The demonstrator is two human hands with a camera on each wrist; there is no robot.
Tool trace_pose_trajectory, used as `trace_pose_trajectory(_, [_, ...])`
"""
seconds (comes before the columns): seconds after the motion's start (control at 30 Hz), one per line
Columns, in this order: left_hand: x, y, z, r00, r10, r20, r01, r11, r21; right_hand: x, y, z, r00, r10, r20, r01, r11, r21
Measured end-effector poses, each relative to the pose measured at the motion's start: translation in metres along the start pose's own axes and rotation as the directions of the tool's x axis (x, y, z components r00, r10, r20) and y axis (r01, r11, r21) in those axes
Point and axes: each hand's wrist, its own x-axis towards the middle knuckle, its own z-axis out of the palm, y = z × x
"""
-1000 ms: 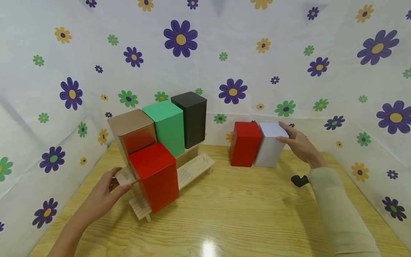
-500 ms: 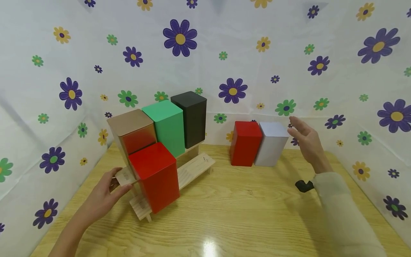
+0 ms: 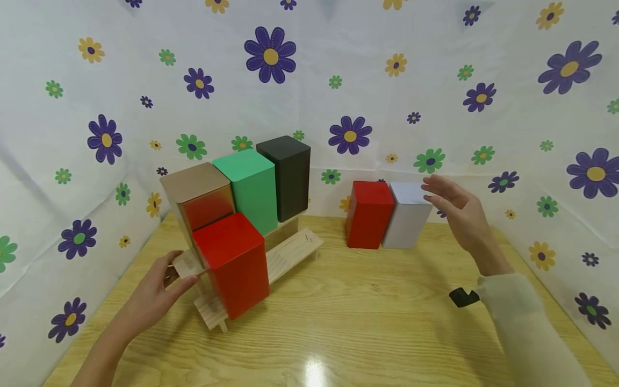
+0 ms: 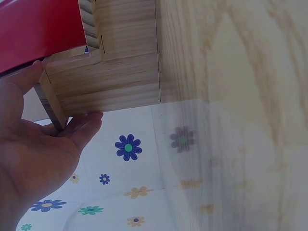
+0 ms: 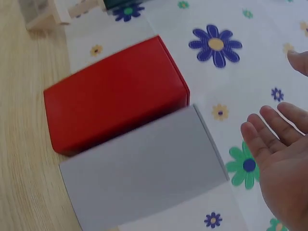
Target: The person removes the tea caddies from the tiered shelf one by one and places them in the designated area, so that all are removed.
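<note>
Left hand [image 3: 155,293]: thumb and fingers clasp the end of the stepped pale wooden rack [image 3: 290,252], steadying it.
Right hand [image 3: 459,212]: fingers spread and holding nothing, raised just beside the tall white rectangular tin [image 3: 408,215], not touching.
White tin: upright on the wooden table [image 3: 367,317], touching the tall red rectangular tin [image 3: 368,214] at its left.
Rack load: second red tin [image 3: 232,263] on the low step; gold, green and black tins behind.
Risk (a judgement): a sideways push may topple the adjacent red tin; tall tins tip easily.
</note>
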Motion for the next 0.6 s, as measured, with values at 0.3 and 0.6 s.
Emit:
trace_pose_trajectory(0.3, [-0.001, 0.0, 0.0, 1.0, -0.024, 0.006, 0.024, 1.0, 0.014, -0.01, -0.011, 0.036, 0.987, -0.005, 0.162, 0.027, 0.991, -0.134])
trace_pose_trajectory(0.6, [-0.001, -0.001, 0.0, 1.0, 0.001, -0.008, -0.001, 1.0, 0.009, -0.016, -0.01, 0.071, 0.937, -0.017, 0.349, 0.039, 0.998, -0.056])
